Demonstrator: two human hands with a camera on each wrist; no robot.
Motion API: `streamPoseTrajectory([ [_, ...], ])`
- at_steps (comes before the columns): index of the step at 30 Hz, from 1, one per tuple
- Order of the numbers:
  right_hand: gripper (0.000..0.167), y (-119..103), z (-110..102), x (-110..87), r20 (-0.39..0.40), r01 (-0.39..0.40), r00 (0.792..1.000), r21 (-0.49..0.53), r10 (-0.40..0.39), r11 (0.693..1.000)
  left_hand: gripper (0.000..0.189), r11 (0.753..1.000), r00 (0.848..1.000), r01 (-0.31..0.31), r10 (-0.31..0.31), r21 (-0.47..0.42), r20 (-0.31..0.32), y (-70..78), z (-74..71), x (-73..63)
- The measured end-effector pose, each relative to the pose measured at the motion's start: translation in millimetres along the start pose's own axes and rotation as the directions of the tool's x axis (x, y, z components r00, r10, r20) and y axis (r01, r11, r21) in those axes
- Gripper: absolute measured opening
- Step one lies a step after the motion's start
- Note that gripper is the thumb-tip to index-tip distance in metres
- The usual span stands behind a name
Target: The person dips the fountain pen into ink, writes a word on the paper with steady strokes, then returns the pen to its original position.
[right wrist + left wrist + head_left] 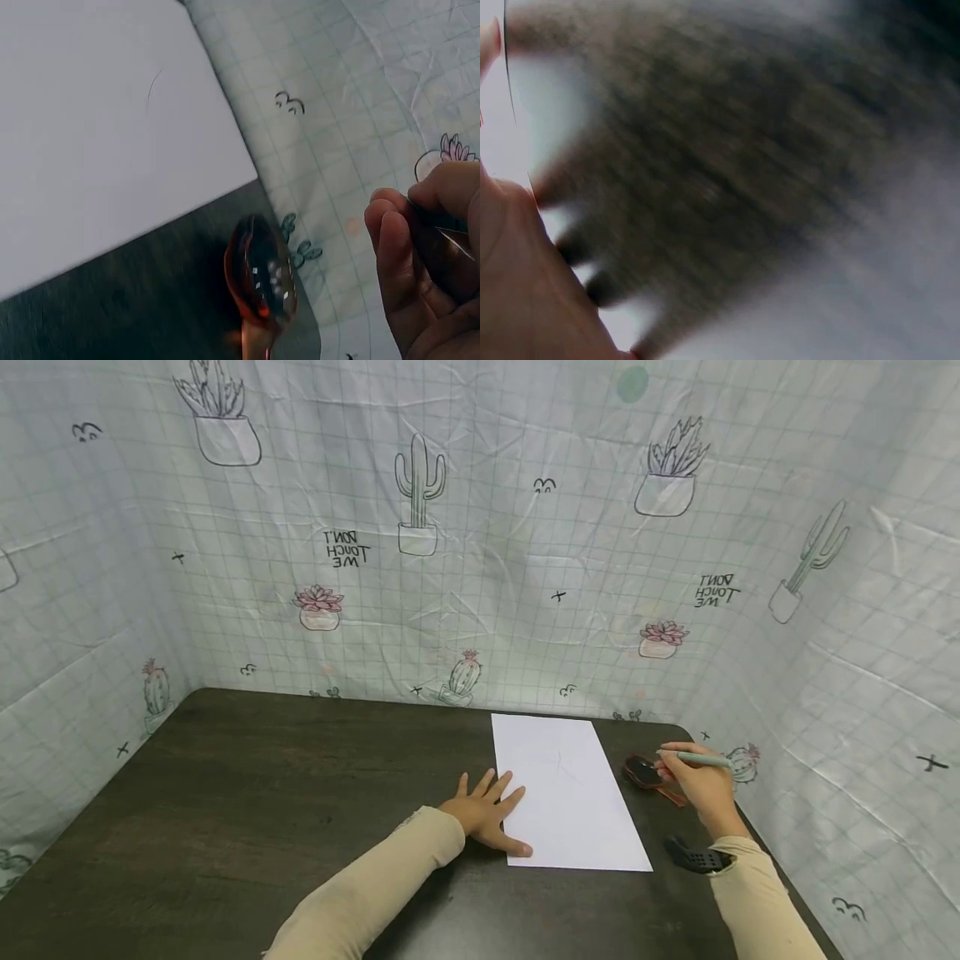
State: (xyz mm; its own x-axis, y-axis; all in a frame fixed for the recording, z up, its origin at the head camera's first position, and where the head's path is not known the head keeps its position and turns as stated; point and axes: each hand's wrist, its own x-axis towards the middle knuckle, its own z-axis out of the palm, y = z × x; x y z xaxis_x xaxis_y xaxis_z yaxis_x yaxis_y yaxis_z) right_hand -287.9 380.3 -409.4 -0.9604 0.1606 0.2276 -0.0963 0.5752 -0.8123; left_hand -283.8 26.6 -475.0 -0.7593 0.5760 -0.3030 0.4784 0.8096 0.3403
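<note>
A white sheet of paper (573, 818) lies on the dark table, with a few faint thin lines in its upper half. My left hand (483, 814) rests with spread fingers on the sheet's left edge. In the left wrist view its palm (532, 292) fills the lower left corner, and the rest is blurred. Off the sheet's right side, my right hand (701, 785) pinches a pale green pen (707, 760) above the table. The right wrist view shows the curled fingers (395, 247), with the pen mostly hidden.
Beside the right hand lies a shiny dark thing with a reddish-orange rim (641, 771), apparently sunglasses. A black strap (697, 857) circles the right wrist. Light fabric (480, 585) printed with cacti hangs along the back and both sides. Dark wooden tabletop (247, 802) extends to the left.
</note>
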Motion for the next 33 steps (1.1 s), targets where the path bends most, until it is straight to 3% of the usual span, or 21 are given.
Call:
streamPoseTrajectory([
  [6, 0.026, 12.7, -7.1, -3.1, -0.035, 0.082, 0.996, -0.133, -0.087, 0.988, 0.101, 1.0, 1.0, 0.0, 0.0, -0.006, -0.007, -3.1, 2.8, 3.2],
  [10, 0.026, 19.6, -11.7, -4.1, -0.064, 0.2, 0.971, -0.293, -0.228, 0.935, 0.102, 1.0, 1.0, -0.003, 0.003, -0.016, -0.006, -4.4, 4.2, 4.7],
  [12, 0.033, 22.1, -13.7, -4.7, -0.06, 0.209, 0.969, -0.32, -0.24, 0.924, 0.102, 1.0, 1.0, -0.003, 0.003, -0.015, -0.004, -4.6, 4.0, 4.7],
  [15, 0.046, 23.7, -15.8, -5.6, -0.015, 0.181, 0.982, -0.213, -0.189, 0.96, 0.101, 1.0, 1.0, -0.001, 0.001, -0.005, 0.008, -3.6, 2.1, 3.1],
  [17, 0.055, 25.2, -16.7, -6.1, 0.036, 0.097, 0.995, 0.013, -0.097, 0.995, 0.101, 1.0, 1.0, 0.002, -0.002, -0.006, 0.014, -1.6, -0.5, -0.1],
  [18, 0.057, 25.8, -16.9, -6.4, 0.065, 0.065, 0.995, 0.139, -0.074, 0.988, 0.1, 1.0, 1.0, 0.004, -0.004, -0.007, 0.016, -0.3, -2.1, -2.3],
  [20, 0.061, 26.8, -17.2, -6.7, 0.119, 0.003, 0.992, 0.372, -0.051, 0.928, 0.1, 1.0, 1.0, 0.005, -0.005, -0.004, 0.027, 1.1, -4.0, -5.0],
  [23, 0.061, 26.9, -17.8, -6.5, 0.183, -0.081, 0.982, 0.597, -0.037, 0.798, 0.099, 1.0, 1.0, 0.01, -0.01, -0.002, 0.024, 4.2, -7.0, -9.6],
  [25, 0.058, 25.5, -18.5, -6.1, 0.215, -0.124, 0.976, 0.663, -0.029, 0.739, 0.098, 1.0, 1.0, 0.01, -0.011, 0.006, 0.026, 6.1, -9.1, -11.6],
  [29, 0.054, 24.4, -20.7, -5.1, 0.269, -0.198, 0.963, 0.735, -0.01, 0.649, 0.097, 1.0, 1.0, 0.009, -0.009, 0.008, 0.018, 8.3, -12.3, -13.2],
  [33, 0.053, 25.8, -21.9, -4.6, 0.269, -0.219, 0.963, 0.782, 0.002, 0.584, 0.099, 1.0, 1.0, 0.004, -0.004, 0.009, 0.024, 4.9, -8.2, -7.2],
])
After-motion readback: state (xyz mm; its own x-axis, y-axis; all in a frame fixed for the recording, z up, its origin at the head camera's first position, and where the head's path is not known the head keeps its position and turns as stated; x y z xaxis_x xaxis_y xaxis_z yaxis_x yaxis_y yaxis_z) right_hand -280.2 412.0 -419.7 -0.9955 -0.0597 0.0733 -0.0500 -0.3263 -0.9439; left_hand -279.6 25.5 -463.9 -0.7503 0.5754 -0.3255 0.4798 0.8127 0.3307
